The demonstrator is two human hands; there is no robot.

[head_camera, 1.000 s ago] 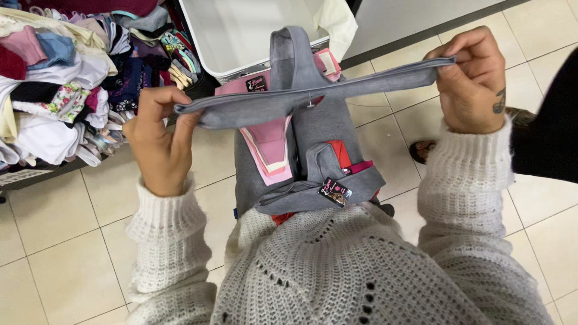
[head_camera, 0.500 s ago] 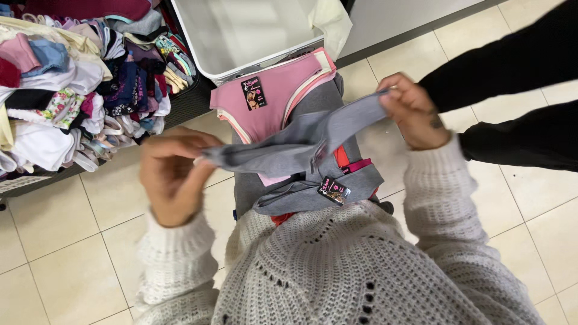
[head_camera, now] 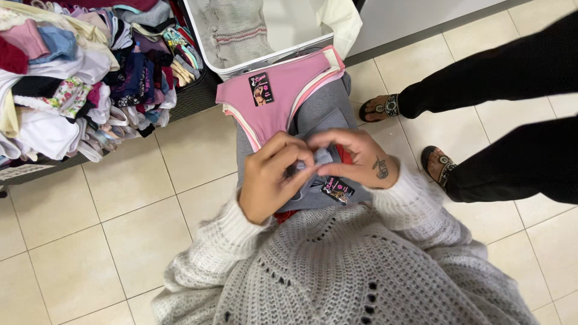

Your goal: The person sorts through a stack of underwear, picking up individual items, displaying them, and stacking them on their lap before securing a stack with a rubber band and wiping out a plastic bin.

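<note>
Two hands, left hand (head_camera: 271, 177) and right hand (head_camera: 355, 157), pinch one grey garment (head_camera: 322, 157).

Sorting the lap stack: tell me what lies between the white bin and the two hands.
In the head view, pink underwear with a black tag lies between the white bin and the left hand and right hand.

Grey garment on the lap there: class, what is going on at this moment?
A person in a white knit sweater presses a folded grey garment between the left hand and right hand, on a stack of grey and pink underwear. A heap of mixed clothes fills the bin at left; another person's sandalled feet stand close by.
</note>
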